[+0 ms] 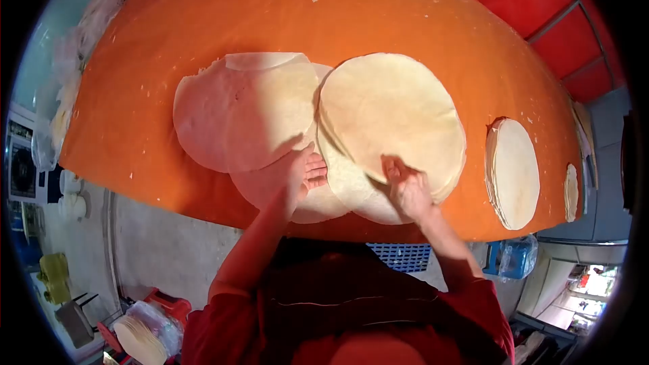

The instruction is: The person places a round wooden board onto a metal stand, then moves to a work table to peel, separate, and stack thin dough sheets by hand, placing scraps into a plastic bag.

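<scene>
A tall pile of round, thin flatbreads (392, 108) lies right of centre on the orange table. My right hand (410, 189) is at its near edge, fingers curled and pressed together on the top flatbread; the exact grip is partly hidden. Left of the pile, thinner flatbread sheets (236, 115) lie spread and overlapping, one with a folded far edge. Over the near part of these sheets is my left hand (309, 170), its fingers stretched out and nothing in it. More sheets (348, 186) show under and between the two hands.
Two smaller flatbread stacks (519, 174) (571, 192) stand to the right on the orange table (270, 7). Plastic bags (67, 74) line the left edge. Below are a blue crate (400, 257) and, at lower left, more flatbreads (140, 341) beside a plastic bag.
</scene>
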The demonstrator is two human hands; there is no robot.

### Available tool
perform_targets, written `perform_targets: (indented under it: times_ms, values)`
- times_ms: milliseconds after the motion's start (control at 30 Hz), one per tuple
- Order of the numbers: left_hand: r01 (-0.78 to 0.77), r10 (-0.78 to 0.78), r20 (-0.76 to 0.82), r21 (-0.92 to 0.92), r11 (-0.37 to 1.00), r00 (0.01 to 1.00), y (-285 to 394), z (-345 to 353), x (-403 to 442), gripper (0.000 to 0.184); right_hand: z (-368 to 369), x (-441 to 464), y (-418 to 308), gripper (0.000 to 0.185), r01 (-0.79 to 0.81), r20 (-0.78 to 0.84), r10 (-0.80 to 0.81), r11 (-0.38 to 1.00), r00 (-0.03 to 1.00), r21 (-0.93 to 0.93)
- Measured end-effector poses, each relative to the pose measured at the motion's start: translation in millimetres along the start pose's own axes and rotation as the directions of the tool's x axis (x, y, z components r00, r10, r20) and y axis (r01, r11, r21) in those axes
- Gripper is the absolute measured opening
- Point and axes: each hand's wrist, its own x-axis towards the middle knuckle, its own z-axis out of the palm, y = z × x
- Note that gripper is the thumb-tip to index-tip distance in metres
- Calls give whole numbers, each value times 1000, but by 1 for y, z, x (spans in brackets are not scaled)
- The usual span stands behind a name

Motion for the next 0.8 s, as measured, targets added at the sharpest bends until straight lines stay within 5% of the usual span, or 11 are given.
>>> perform_targets:
  times_ms: [133,267,400,600,667,700,800]
  values:
    - [187,-178,161,-41,982,971,-2,4,-9,75,18,-34,-14,51,48,-84,-44,998,995,42]
    - [110,-75,339,-86,990,938,-14,11,-14,77,22,-44,-21,50,-26,-116,35,996,993,80]
    - [118,45,377,-399,909,925,-21,27,-20,59,28,-57,-25,50,-34,-154,50,994,987,105]
    - [10,229,414,-500,866,881,-21,43,-18,37,15,-59,-17,47,-70,-227,92,992,970,101]
    - [43,230,452,-517,855,862,-14,49,-19,34,-14,-40,-7,33,-233,-63,253,945,965,230]
    - [102,221,536,-508,856,815,-13,44,-12,32,-34,-29,2,25,-221,-67,242,948,968,231]
    - [-47,192,511,-284,958,838,-7,61,-13,31,-108,-2,37,10,-281,-165,330,923,929,262]
